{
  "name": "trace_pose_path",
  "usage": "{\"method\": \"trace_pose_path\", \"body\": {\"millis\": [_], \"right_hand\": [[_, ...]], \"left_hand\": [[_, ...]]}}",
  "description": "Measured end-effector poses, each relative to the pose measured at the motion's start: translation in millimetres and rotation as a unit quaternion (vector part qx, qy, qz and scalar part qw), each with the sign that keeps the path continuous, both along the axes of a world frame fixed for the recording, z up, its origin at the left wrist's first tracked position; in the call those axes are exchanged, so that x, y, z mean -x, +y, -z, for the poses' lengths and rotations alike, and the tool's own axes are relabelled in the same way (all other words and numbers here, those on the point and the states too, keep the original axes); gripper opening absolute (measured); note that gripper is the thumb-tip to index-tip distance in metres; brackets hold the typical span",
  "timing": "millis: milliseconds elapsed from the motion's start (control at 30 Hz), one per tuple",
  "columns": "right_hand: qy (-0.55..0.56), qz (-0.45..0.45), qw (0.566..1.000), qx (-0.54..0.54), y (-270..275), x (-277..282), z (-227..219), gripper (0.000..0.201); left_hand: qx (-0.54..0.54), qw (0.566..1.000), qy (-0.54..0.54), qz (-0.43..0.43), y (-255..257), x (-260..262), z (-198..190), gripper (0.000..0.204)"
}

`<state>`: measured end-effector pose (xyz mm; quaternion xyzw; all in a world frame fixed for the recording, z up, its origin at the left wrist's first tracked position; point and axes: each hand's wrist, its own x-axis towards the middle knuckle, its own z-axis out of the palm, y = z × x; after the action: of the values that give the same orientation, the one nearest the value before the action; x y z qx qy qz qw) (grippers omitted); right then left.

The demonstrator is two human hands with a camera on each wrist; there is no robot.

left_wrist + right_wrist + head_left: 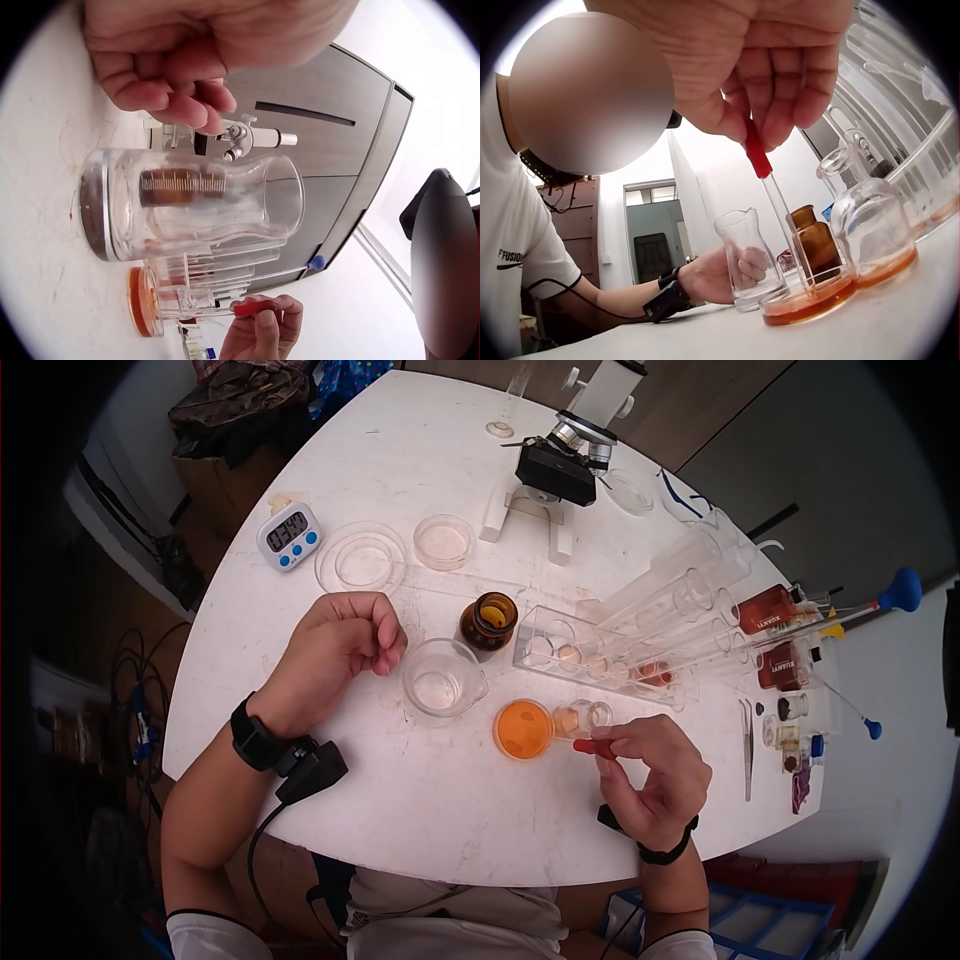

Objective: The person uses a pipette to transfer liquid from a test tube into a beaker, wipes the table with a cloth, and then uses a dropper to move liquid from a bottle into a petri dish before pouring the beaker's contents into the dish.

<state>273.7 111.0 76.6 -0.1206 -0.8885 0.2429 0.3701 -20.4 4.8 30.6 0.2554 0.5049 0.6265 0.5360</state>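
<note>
My right hand (655,775) pinches the red rubber bulb (757,154) of a glass dropper between thumb and fingers. The dropper's glass tube (784,210) slants down into a shallow dish of orange liquid (522,729). Close beside that dish is a small clear glass bottle (870,217) with orange liquid at its bottom. My left hand (345,645), fingers loosely curled and holding nothing, is beside a clear glass beaker (187,202). An uncapped brown bottle (488,622) stands behind the beaker.
A rack (600,668) of glass tubes stands right of the brown bottle. Behind are a microscope (557,470), glass dishes (444,542) and a timer (290,536). Tweezers (746,750) and small bottles lie at the right. A blue-bulbed dropper (897,591) rises above the rack.
</note>
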Motion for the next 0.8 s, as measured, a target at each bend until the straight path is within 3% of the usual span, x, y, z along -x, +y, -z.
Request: {"method": "trace_pose_path", "body": {"millis": [233,800], "right_hand": [[-0.018,-0.004,1.0,-0.021,1.0,1.0,-1.6,0.026],[-0.02,0.0,1.0,0.018,-1.3,0.1,-0.3,0.028]], "left_hand": [[-0.017,0.999,-0.012,0.027,-1.9,3.2,-0.1,0.016],[-0.023,0.999,-0.01,-0.032,0.0,0.9,-3.3,0.005]]}}
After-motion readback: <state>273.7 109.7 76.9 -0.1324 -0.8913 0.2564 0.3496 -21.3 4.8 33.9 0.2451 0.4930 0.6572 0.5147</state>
